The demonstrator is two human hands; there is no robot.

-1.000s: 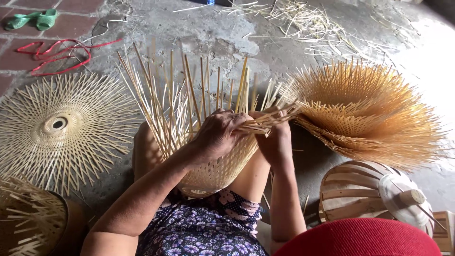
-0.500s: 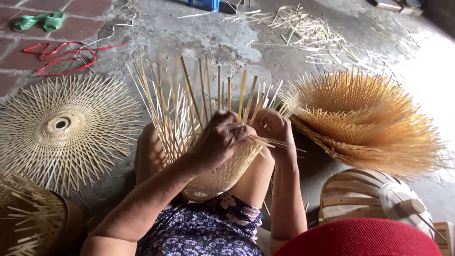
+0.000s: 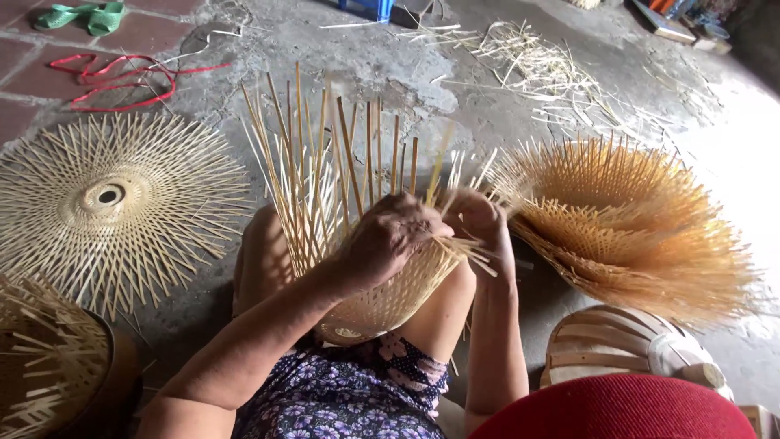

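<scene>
On the floor (image 3: 390,57) lie a flat woven disc (image 3: 110,199), a red cord (image 3: 122,77), green sandals (image 3: 81,16) and loose strips (image 3: 544,65). A finished stack (image 3: 634,228) rests at the right.

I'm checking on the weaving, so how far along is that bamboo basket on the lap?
The domed woven bamboo basket on the lap has its lower body closely woven. The left hand and right hand grip thin strips at the weave's upper edge. Left: the long upright bamboo spokes stand loose and unwoven.
</scene>
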